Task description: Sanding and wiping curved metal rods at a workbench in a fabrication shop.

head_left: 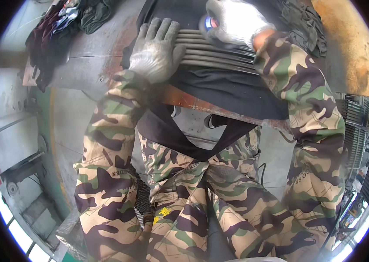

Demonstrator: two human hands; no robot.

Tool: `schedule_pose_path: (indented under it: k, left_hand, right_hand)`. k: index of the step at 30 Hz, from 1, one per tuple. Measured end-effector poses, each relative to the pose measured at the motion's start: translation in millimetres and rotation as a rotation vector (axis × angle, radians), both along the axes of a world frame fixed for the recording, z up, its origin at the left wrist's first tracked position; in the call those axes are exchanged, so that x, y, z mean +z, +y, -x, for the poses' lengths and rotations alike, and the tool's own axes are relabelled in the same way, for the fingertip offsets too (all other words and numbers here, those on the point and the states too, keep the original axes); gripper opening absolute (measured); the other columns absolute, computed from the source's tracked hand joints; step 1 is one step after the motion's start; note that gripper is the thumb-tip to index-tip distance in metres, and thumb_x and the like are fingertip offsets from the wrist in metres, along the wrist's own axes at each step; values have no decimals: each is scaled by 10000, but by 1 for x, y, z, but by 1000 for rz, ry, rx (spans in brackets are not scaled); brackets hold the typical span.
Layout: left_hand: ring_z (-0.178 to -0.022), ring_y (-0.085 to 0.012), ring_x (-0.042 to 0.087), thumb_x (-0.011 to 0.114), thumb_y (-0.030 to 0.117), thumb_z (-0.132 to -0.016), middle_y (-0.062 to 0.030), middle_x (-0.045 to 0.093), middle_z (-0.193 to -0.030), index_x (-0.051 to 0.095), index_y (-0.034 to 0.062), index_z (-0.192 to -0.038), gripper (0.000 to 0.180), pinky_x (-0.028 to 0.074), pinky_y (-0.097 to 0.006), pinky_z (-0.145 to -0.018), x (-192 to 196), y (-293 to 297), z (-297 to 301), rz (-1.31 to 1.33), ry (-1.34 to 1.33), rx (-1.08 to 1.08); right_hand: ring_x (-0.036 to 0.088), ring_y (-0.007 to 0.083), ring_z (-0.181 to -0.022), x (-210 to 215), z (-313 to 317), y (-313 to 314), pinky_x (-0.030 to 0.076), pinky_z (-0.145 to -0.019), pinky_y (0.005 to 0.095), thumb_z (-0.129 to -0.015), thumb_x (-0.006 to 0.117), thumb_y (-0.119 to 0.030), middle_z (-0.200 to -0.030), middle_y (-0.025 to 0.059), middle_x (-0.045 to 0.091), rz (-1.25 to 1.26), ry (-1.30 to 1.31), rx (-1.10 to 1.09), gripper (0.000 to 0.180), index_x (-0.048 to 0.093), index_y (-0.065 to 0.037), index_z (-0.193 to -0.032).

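Note:
Several slim grey metal rods (217, 54) lie side by side on a black cloth (241, 92) at the table's near edge. My left hand (155, 53), in a grey-white work glove, rests flat with its fingers stretched out, its thumb side touching the rods' left ends. Over the right part of the rods, my right hand (240, 22) wears a similar glove and is closed around a small round thing (211, 23). Blue and red show on that round thing; the glove covers most of it, and blur hides its kind.
Crumpled dark clothes (89, 16) lie on the table at the far left. A bunched dark grey cloth (304, 26) is at the right, beside a rusty yellowish panel (350, 48). Racks of dark metal bars (355, 126) stand at the far right. Machinery (23, 187) is on the left.

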State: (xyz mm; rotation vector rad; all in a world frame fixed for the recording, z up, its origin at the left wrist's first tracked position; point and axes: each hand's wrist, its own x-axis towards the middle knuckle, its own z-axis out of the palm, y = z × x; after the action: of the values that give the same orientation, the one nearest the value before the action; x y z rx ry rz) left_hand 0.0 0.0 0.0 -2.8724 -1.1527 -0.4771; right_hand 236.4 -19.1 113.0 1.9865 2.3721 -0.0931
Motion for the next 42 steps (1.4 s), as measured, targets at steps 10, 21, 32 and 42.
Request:
schedule_pose_path:
  k: [10, 21, 32, 42]
  left_hand:
    - [-1424, -453, 480, 604, 328, -1019, -247, 541, -1524, 531, -9, -1493, 587, 351, -565, -1205, 1, -6, -8, -18, -50, -32]
    - [-1432, -417, 483, 590, 370, -1023, -211, 562, -1529, 554, 19, -1485, 581, 347, -545, -1209, -7, 29, -20, -39, -18, 26]
    - [-1437, -406, 482, 550, 420, -1047, -212, 567, -1524, 552, 27, -1494, 595, 346, -543, -1215, -8, 47, -22, -42, 36, 92]
    - [-1448, -418, 484, 612, 502, -1021, -216, 584, -1514, 558, 39, -1504, 671, 334, -556, -1227, -1, 36, -25, -58, -12, 71]
  right_hand:
    - [648, 428, -1107, -4, -60, -14, 555, -933, 522, -828, 780, -397, -1124, 200, 682, -56, 17, -5, 439, 722, -75, -1120]
    - [669, 410, -1038, -10, -96, -49, 575, -889, 513, -812, 811, -346, -1078, 182, 686, -103, 11, 35, 390, 729, -95, -1099]
    - [639, 354, -1154, -24, -89, -56, 563, -969, 477, -824, 816, -368, -1187, 137, 648, -73, -12, 10, 496, 682, -100, -1219]
    - [659, 371, -1126, -29, -100, -69, 568, -962, 481, -826, 819, -371, -1164, 136, 652, -123, -5, 174, 481, 690, -135, -1225]
